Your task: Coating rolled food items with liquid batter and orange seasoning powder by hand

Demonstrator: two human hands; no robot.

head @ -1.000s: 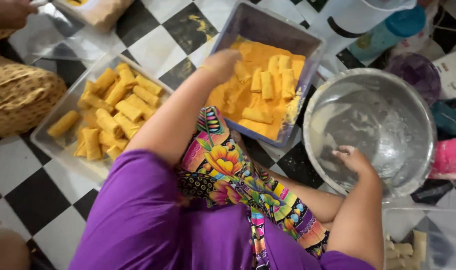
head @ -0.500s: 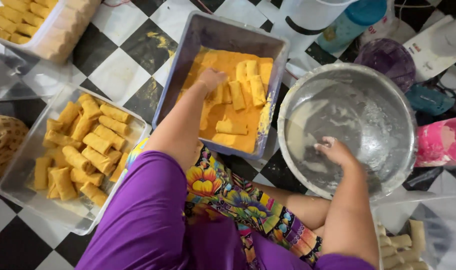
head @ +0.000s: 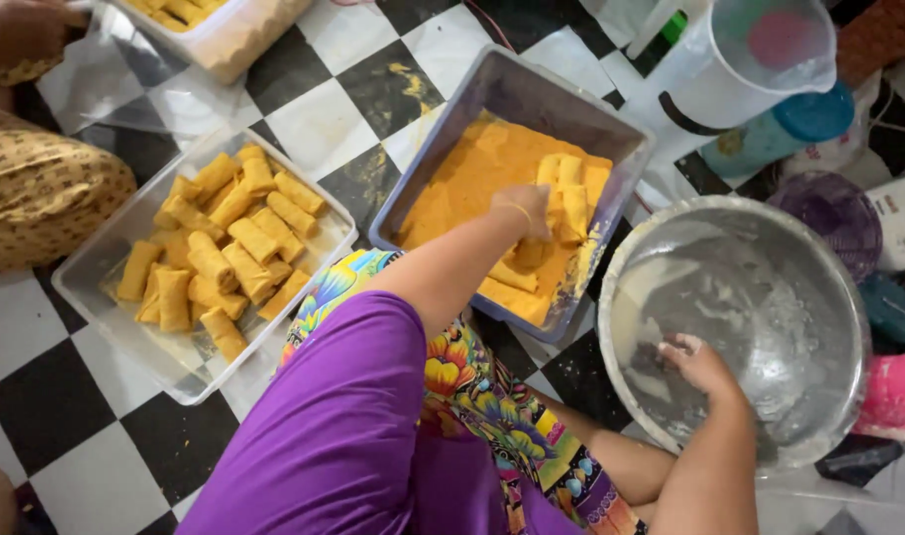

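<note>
The left hand [head: 524,210] curls loosely over coated rolls [head: 564,198] in the grey tray [head: 443,139] of orange crumbs, right of the clear tub [head: 86,297]. The right hand [head: 700,365], fingers half open, rests in the steel bowl [head: 829,267] (whether it grips anything, I cannot tell). Bare checkered floor [head: 319,99] lies far left.

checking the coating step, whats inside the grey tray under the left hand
The grey tray holds orange crumbs and several coated rolls. The left hand covers whatever lies beneath it.
</note>
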